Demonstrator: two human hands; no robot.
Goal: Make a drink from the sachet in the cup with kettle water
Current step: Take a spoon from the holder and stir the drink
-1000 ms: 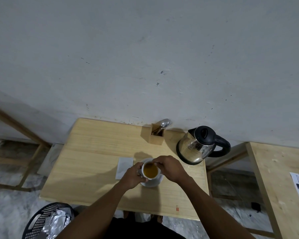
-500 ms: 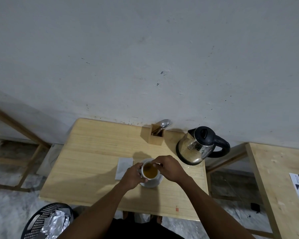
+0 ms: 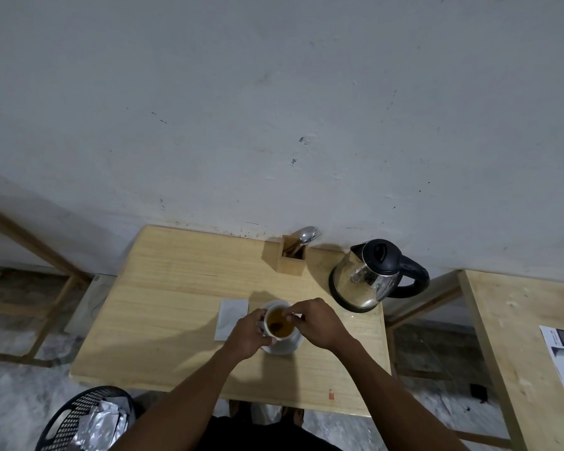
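The left hand [image 3: 248, 333] wraps its fingers around the left side of the cup [image 3: 280, 326], gripping it as it sits on its saucer [image 3: 287, 348] near the middle of the table [image 3: 163, 304]. The cup holds amber liquid with a dark lump in it, probably a tea bag. If this hand pushes or tilts the cup, hot drink could slop over the rim onto the fingers, or the cup could slide on the saucer.

The right hand [image 3: 318, 323] hovers over the right rim, thumb and forefinger pinched together. Whether they grip a string or tag I cannot tell; it is too small to make out. A sharp pull there could splash the drink or tear the bag.

The flat white sachet [image 3: 231, 319] lies just left of the cup, partly covered by the left hand. The kettle [image 3: 370, 275] stands back right; its water level is hidden.
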